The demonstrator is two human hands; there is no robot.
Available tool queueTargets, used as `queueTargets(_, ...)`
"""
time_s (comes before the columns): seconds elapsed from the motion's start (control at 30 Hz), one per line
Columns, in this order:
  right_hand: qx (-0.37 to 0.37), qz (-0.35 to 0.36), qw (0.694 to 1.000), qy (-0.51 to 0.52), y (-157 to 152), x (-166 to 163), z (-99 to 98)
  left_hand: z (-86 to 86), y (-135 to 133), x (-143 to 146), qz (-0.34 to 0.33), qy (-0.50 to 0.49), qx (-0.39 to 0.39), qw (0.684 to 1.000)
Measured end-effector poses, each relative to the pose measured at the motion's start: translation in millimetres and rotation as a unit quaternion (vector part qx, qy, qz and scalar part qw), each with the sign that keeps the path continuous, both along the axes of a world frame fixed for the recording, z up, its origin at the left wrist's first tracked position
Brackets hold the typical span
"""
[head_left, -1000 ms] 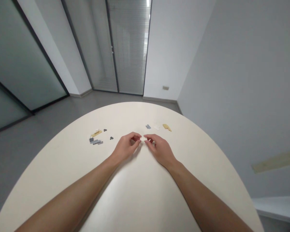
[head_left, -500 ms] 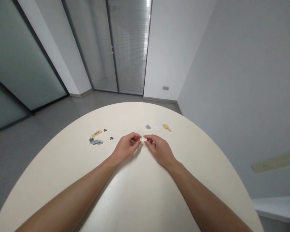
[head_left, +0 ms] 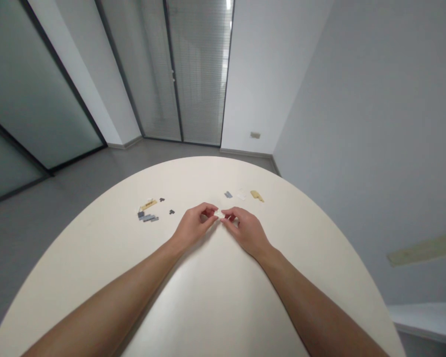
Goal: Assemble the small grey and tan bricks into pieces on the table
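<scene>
A small white building-block piece (head_left: 219, 213) is pinched between both hands, over the middle of the round table. My left hand (head_left: 194, 221) is closed on its left side, with thumb and fingertips at the edge. From the right, my right hand (head_left: 246, 228) grips the opposite side in the same way. Studs seem to show on its top, but it is too small to make out fully. The curled fingers hide parts of both ends.
On the white round table (head_left: 208, 307), grey plates (head_left: 148, 217), a tan piece (head_left: 148, 205) and small dark pieces (head_left: 171, 211) lie to the left. Beyond my right hand are grey pieces (head_left: 228, 194), white pieces (head_left: 241, 195) and tan pieces (head_left: 256, 195).
The white piece has tilted a little between my fingers, showing more of its top. Both hands have barely shifted, and the loose pieces stay in place.
</scene>
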State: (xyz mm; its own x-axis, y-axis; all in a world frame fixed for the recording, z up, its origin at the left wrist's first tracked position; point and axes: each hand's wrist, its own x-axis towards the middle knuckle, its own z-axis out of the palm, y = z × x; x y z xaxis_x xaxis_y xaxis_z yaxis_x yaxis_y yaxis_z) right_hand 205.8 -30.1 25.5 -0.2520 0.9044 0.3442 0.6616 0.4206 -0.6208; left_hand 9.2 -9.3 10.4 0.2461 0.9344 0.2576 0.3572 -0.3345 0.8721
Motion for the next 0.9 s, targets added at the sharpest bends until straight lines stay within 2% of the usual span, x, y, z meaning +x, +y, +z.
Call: queueTargets(0.9,0.001,-0.010,1.000,0.007,-0.4,-0.9,0.6,0.7,-0.7,0.3,0.003,-0.005,0.011,1.000)
